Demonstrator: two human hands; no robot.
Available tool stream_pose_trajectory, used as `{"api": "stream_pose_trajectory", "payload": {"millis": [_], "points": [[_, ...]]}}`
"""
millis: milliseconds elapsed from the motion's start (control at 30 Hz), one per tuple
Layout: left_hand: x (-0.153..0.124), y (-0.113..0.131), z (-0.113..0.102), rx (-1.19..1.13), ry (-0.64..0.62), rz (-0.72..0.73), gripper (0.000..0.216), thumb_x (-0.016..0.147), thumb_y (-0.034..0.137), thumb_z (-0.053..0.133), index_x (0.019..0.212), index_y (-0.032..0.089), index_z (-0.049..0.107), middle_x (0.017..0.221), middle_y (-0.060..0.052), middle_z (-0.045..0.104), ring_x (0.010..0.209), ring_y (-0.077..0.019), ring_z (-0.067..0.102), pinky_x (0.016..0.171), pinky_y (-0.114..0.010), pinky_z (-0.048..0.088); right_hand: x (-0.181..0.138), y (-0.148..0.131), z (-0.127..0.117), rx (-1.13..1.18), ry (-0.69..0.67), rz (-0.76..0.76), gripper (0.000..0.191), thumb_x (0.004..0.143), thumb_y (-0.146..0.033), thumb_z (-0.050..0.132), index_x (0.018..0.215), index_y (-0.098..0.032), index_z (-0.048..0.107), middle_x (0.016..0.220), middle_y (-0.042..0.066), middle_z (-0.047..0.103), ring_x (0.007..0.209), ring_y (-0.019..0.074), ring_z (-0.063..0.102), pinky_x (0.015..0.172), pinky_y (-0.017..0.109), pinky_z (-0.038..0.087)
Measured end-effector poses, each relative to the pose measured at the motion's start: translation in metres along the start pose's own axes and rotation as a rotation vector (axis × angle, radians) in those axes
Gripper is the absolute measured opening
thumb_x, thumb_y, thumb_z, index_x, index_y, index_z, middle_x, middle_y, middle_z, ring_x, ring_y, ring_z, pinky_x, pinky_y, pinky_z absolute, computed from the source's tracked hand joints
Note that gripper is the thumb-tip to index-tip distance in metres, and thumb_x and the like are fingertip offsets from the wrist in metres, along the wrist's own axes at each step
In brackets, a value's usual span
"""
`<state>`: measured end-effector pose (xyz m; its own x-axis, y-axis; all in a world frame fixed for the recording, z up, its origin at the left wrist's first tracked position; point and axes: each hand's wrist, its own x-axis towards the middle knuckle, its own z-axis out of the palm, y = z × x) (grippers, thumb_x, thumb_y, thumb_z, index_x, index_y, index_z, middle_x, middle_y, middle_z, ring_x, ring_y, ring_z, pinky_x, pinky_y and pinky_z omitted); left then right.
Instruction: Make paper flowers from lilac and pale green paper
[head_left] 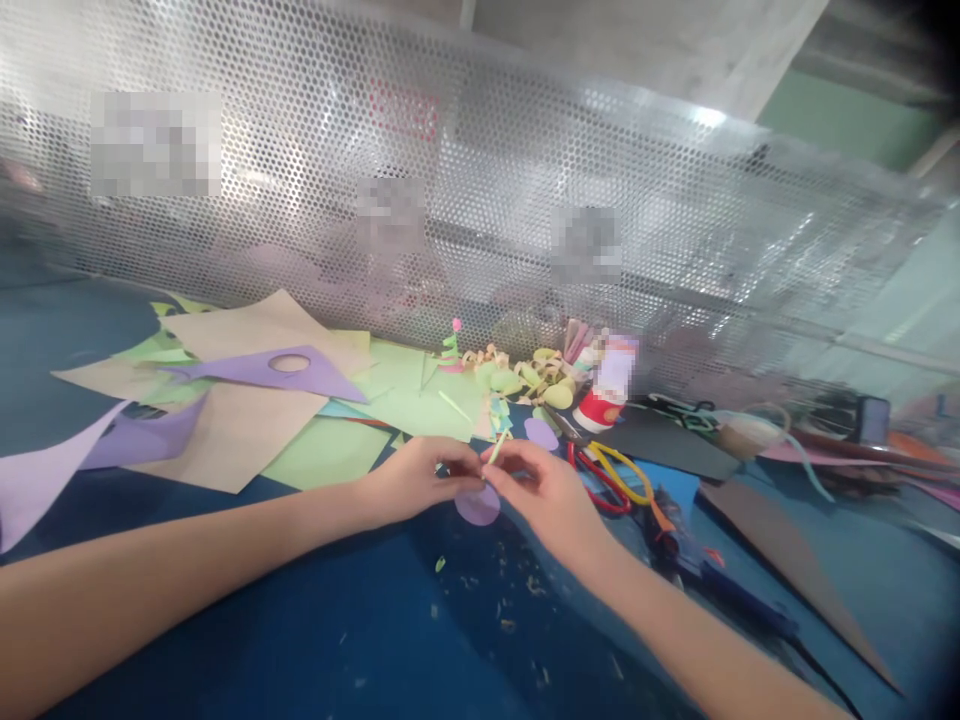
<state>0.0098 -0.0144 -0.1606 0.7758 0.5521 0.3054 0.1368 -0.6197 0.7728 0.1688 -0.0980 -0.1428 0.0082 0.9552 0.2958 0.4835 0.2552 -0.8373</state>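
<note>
My right hand [551, 500] pinches a thin light-green paper strip [499, 447], which sticks up past the fingertips. My left hand [420, 480] is closed at the strip's lower end, its fingertips meeting those of the right. Just below the fingers lies a purple paper circle [478, 507] on the blue table. Another purple circle [541, 433] rests beyond the right hand. Red-handled and yellow-handled scissors [622, 475] lie to the right of that hand, near a dark blue glue gun [720, 580].
Green, tan and purple paper sheets [255, 420] pile up at the left. Small green and tan paper pieces [547, 380] gather at the back, beside a red-and-white cup [598, 410]. A perforated metal screen [300, 200] runs behind. Dark card [795, 570] lies at the right; scraps dot the table [300, 620].
</note>
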Motion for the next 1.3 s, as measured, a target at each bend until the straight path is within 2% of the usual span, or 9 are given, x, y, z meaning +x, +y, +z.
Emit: {"api": "stream_pose_trajectory", "payload": {"millis": [133, 300, 467, 667, 933, 1067, 1167, 1300], "points": [[0.001, -0.003, 0.0, 0.007, -0.004, -0.043, 0.018, 0.077, 0.031, 0.053, 0.085, 0.021, 0.065, 0.079, 0.001, 0.065, 0.074, -0.0123, 0.058, 0.068, -0.021, 0.043, -0.004, 0.015, 0.008, 0.095, 0.081, 0.005, 0.016, 0.083, -0.034, 0.047, 0.084, -0.019, 0.052, 0.079, 0.002, 0.059, 0.073, 0.0145, 0.059, 0.069, 0.027, 0.05], [0.002, -0.007, 0.004, 0.069, 0.073, -0.101, 0.02, 0.078, 0.03, 0.048, 0.085, 0.02, 0.064, 0.08, 0.0, 0.066, 0.072, -0.0127, 0.058, 0.068, -0.022, 0.044, -0.006, 0.021, 0.004, 0.076, 0.189, -0.002, 0.018, 0.087, -0.035, 0.039, 0.083, -0.021, 0.048, 0.078, 0.002, 0.057, 0.068, 0.0142, 0.058, 0.069, 0.028, 0.049], [0.002, -0.01, 0.005, 0.174, 0.03, -0.076, 0.02, 0.069, 0.018, 0.051, 0.085, 0.021, 0.062, 0.078, 0.001, 0.064, 0.07, -0.0121, 0.057, 0.064, -0.021, 0.044, -0.006, 0.023, 0.006, -0.02, 0.117, -0.041, 0.017, 0.087, -0.035, 0.04, 0.082, -0.02, 0.048, 0.074, 0.0, 0.056, 0.069, 0.0141, 0.058, 0.069, 0.026, 0.047], [0.002, -0.008, 0.004, 0.23, -0.014, 0.009, 0.026, 0.063, 0.014, 0.052, 0.086, 0.02, 0.062, 0.079, 0.0, 0.063, 0.074, -0.0137, 0.057, 0.065, -0.022, 0.043, -0.009, 0.022, 0.008, -0.105, 0.049, -0.074, 0.018, 0.088, -0.035, 0.039, 0.085, -0.02, 0.047, 0.075, 0.0, 0.054, 0.069, 0.0136, 0.056, 0.067, 0.024, 0.045], [0.003, -0.009, 0.004, 0.212, -0.034, 0.013, 0.026, 0.062, 0.016, 0.055, 0.087, 0.02, 0.061, 0.082, 0.0, 0.063, 0.077, -0.0154, 0.056, 0.069, -0.024, 0.042, -0.007, 0.018, 0.006, -0.131, 0.019, -0.09, 0.016, 0.087, -0.033, 0.039, 0.085, -0.021, 0.048, 0.074, -0.001, 0.052, 0.067, 0.0126, 0.054, 0.064, 0.023, 0.044], [0.003, -0.009, 0.004, 0.201, -0.034, -0.001, 0.028, 0.061, 0.015, 0.056, 0.088, 0.02, 0.062, 0.082, 0.0, 0.063, 0.077, -0.0152, 0.056, 0.069, -0.024, 0.042, -0.006, 0.021, 0.008, -0.125, 0.001, -0.078, 0.013, 0.085, -0.032, 0.044, 0.085, -0.021, 0.052, 0.078, 0.0, 0.057, 0.07, 0.0132, 0.056, 0.065, 0.023, 0.046], [0.003, -0.008, 0.004, 0.207, -0.03, 0.002, 0.027, 0.06, 0.014, 0.056, 0.086, 0.02, 0.062, 0.08, 0.0, 0.062, 0.075, -0.015, 0.056, 0.068, -0.023, 0.042, -0.007, 0.024, 0.009, -0.176, 0.008, -0.08, 0.013, 0.083, -0.03, 0.048, 0.083, -0.02, 0.056, 0.082, 0.002, 0.06, 0.074, 0.0147, 0.058, 0.07, 0.025, 0.047], [0.002, -0.007, 0.004, 0.211, -0.024, -0.002, 0.027, 0.06, 0.014, 0.056, 0.085, 0.02, 0.062, 0.08, 0.001, 0.062, 0.074, -0.0144, 0.056, 0.066, -0.023, 0.042, -0.007, 0.025, 0.01, -0.255, 0.031, -0.099, 0.014, 0.083, -0.029, 0.049, 0.081, -0.02, 0.059, 0.081, 0.002, 0.061, 0.072, 0.0145, 0.058, 0.067, 0.026, 0.047]]}}
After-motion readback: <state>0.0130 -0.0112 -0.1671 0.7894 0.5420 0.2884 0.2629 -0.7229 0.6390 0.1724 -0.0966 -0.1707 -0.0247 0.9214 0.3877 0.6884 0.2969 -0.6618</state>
